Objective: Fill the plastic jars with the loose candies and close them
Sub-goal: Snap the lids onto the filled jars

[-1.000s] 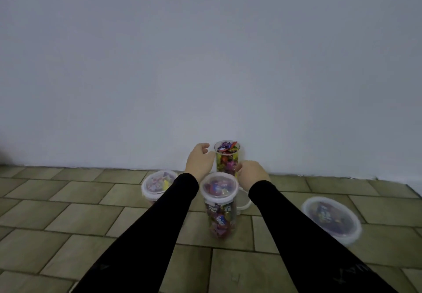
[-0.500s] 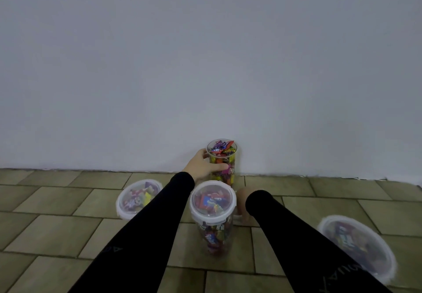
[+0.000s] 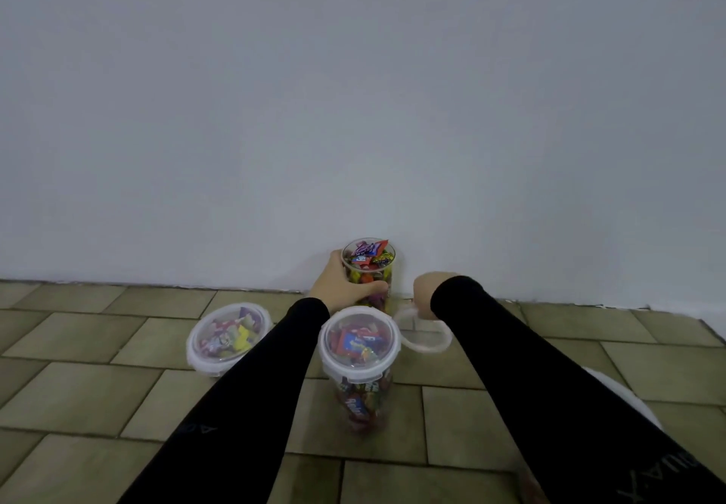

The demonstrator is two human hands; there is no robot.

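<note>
A tall clear jar (image 3: 369, 267) full of wrapped candies stands uncovered against the wall. My left hand (image 3: 341, 285) grips its side, thumb across the front. My right hand (image 3: 424, 295) holds a loose clear lid (image 3: 422, 330) by its far edge, just right of that jar and lifted off the floor. A second tall jar (image 3: 359, 350) with its white-rimmed lid on stands nearer to me, between my forearms. A shorter lidded jar (image 3: 228, 338) of candies sits to the left.
The floor is olive tile (image 3: 78, 397) meeting a plain white wall (image 3: 353, 110). Another lidded white-rimmed container (image 3: 624, 397) shows partly behind my right forearm at the right.
My right hand has come up from behind the front jar holding the loose lid. My left hand keeps its grip on the uncovered jar. The view has shifted a little.
</note>
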